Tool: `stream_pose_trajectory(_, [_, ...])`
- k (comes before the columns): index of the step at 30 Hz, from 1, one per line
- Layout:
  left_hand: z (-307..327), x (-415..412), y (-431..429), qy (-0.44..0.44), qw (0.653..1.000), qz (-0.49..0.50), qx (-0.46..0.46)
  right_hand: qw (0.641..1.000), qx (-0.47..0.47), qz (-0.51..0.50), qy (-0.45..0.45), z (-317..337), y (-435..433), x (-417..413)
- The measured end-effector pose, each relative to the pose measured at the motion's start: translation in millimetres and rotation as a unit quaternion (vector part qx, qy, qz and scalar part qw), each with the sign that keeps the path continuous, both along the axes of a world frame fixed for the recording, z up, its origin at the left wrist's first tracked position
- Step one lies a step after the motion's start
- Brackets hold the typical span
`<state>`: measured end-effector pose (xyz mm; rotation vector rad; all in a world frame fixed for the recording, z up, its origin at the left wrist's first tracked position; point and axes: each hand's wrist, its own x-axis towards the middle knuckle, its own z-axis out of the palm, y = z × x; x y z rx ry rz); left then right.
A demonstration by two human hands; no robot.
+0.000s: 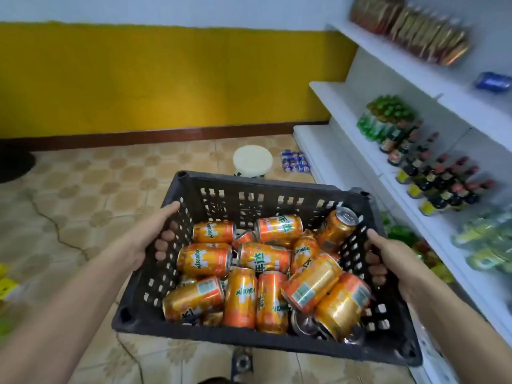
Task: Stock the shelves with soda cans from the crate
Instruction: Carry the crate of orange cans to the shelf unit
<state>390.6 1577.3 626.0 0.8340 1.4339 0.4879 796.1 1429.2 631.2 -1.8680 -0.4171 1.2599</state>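
We hold a black perforated plastic crate (194, 325) in front of us, above the tiled floor (83, 189). Our left hand (144, 239) grips the crate's left wall, thumb lying along the top rim and the fingers (163, 245) curled through the openings so that their tips show on the inside. Our right hand (388, 259) grips the right wall the same way, its fingers (374, 268) clenched through the holes. Both hands are closed on the crate.

Inside the crate lies a loose heap of orange Mirinda soda cans (266, 275), most of them on their sides and touching one another. One can (336, 228) leans against the far right corner with its silver top tilted upward.

To our right stand white shelves (346, 112) in stepped tiers. The top tier carries brownish packets (410, 29), blurred. One blue can (493, 81) lies on the tier below. Farther down stand green bottles (382, 120) and, beside them, dark bottles with red caps (437, 178). The lowest goods at the right edge are too blurred to name.

On the floor beyond the crate sits a round white stool (252, 160), and just beside it, near the foot of the shelves, a cluster of blue cans (295, 161). A yellow wall (138, 79) runs behind.
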Motion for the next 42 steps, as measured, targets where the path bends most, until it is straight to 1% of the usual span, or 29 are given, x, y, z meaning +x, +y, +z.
stream_pose_trajectory(3, [7, 33, 74, -0.003, 1.0, 0.012, -0.016, 1.0, -0.001, -0.003, -0.004, 9, 79, 33])
stream_pose_trajectory(6, [8, 67, 150, -0.006, 1.0, 0.015, -0.004, 1.0, 0.009, 0.007, -0.003, 14, 160, 70])
stream_pose_trajectory(9, [5, 103, 226, 0.001, 0.999, 0.033, 0.011, 1.0, 0.013, 0.017, -0.014, 13, 245, 105])
stream_pose_trajectory(13, [-11, 149, 332, -0.009, 0.999, 0.045, 0.012, 0.998, 0.033, 0.036, -0.048, 0, 368, 160])
stream_pose_trajectory(16, [-12, 180, 405, -0.019, 0.998, 0.061, 0.015, 0.996, 0.031, 0.059, -0.059, 3, 458, 193])
stream_pose_trajectory(20, [-8, 206, 502, -0.029, 0.996, 0.088, 0.018, 0.993, 0.044, 0.079, -0.073, 20, 572, 220])
stream_pose_trajectory(24, [-4, 224, 608, -0.021, 0.995, 0.095, 0.023, 0.992, 0.046, 0.084, -0.084, 31, 678, 237])
stream_pose_trajectory(26, [-7, 231, 662, -0.021, 0.995, 0.089, 0.027, 0.993, 0.044, 0.084, -0.077, 30, 725, 243])
stream_pose_trajectory(33, [-7, 267, 837, -0.002, 0.997, 0.064, 0.042, 0.996, 0.053, 0.028, -0.067, 16, 866, 264])
stream_pose_trajectory(37, [-5, 300, 906, -0.005, 0.996, 0.078, 0.04, 0.997, 0.042, 0.026, -0.06, 11, 936, 297])
stream_pose_trajectory(42, [-20, 359, 967, -0.012, 0.994, 0.103, 0.033, 0.997, 0.032, 0.056, -0.05, -3, 1022, 367])
